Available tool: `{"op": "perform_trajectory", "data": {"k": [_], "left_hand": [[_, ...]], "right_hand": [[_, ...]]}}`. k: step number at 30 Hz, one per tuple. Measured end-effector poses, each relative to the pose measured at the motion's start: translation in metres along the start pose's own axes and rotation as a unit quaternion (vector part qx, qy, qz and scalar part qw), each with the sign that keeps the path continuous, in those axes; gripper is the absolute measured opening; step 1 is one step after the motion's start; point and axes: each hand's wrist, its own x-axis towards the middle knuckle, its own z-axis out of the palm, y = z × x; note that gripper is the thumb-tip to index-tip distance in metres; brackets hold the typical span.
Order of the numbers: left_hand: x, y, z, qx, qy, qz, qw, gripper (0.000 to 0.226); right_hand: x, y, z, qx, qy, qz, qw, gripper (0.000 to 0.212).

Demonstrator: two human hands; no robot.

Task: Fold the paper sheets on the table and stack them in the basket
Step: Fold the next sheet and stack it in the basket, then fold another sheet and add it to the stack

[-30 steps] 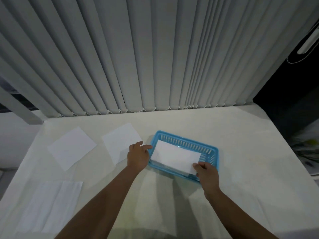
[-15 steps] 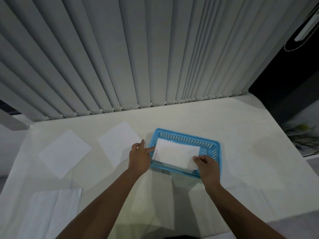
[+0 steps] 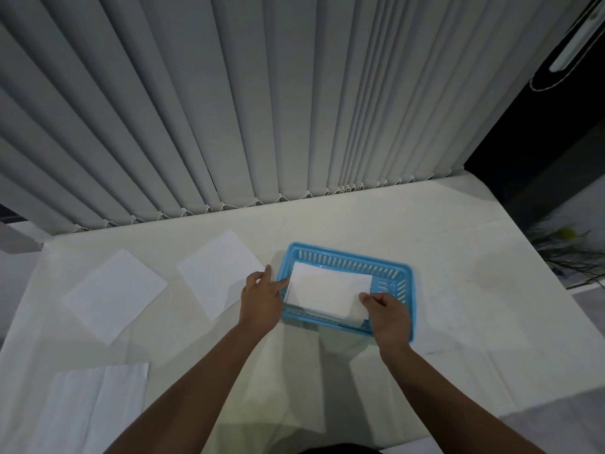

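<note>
Folded sheet (image 3: 327,291) sits lower than 1 s ago and lies inside the blue basket (image 3: 347,257); both hands have kept their places. Left hand (image 3: 260,299) at the basket's 9 o'clock, fingers loosely extended, index tip at the sheet's left edge. Right hand (image 3: 388,314) at 5 o'clock pinches the sheet's near right corner, thumb on top. On the table (image 3: 458,290), toward 9 o'clock: first flat sheet (image 3: 219,273), second flat sheet (image 3: 114,294). Creased sheet (image 3: 88,407) at 8 o'clock.
</note>
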Motion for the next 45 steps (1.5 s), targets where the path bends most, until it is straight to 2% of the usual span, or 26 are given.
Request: {"op": "perform_trajectory", "data": {"k": [17,19,21,23,25,28,30,32,36,40,43,45], "left_hand": [[-0.002,0.001,0.0,-0.002,0.006,0.009,1.0,0.044],[-0.003,0.003,-0.002,-0.008,0.026,-0.003,1.0,0.044],[-0.005,0.008,-0.005,-0.057,0.079,-0.02,0.995,0.043],[-0.006,0.014,-0.008,-0.093,0.136,-0.002,0.986,0.041],[-0.006,0.022,-0.008,-0.055,0.143,0.065,0.986,0.042],[-0.005,0.033,0.003,0.048,0.027,0.135,0.989,0.061],[-0.002,0.031,0.017,0.104,-0.018,0.136,0.985,0.071],[0.0,0.028,0.026,0.143,-0.04,0.119,0.982,0.073],[0.002,0.023,0.032,0.187,-0.045,0.115,0.975,0.068],[0.0,0.017,0.027,0.168,-0.049,0.124,0.977,0.079],[-0.002,0.009,0.018,0.127,-0.005,0.123,0.984,0.089],[-0.004,-0.004,0.011,0.07,0.033,0.085,0.993,0.087]], "right_hand": [[-0.002,0.0,0.003,0.022,-0.013,0.017,1.0,0.021],[0.0,0.002,0.001,0.002,-0.009,0.017,1.0,0.024],[0.001,0.007,-0.004,-0.04,-0.008,0.002,0.999,0.027],[-0.001,0.011,-0.01,-0.076,0.004,-0.046,0.996,0.027],[-0.003,0.015,-0.013,-0.141,0.022,-0.156,0.977,0.033],[-0.003,0.012,-0.008,-0.326,-0.058,-0.297,0.895,0.061],[-0.001,0.011,-0.001,-0.422,-0.114,-0.323,0.839,0.088],[0.005,0.015,0.004,-0.476,-0.138,-0.318,0.808,0.102],[0.011,0.025,0.005,-0.498,-0.148,-0.308,0.797,0.094],[0.009,0.026,0.0,-0.495,-0.142,-0.303,0.802,0.092],[0.009,0.021,-0.005,-0.466,-0.125,-0.308,0.82,0.093],[0.011,0.012,-0.005,-0.432,-0.095,-0.328,0.835,0.097]]}}
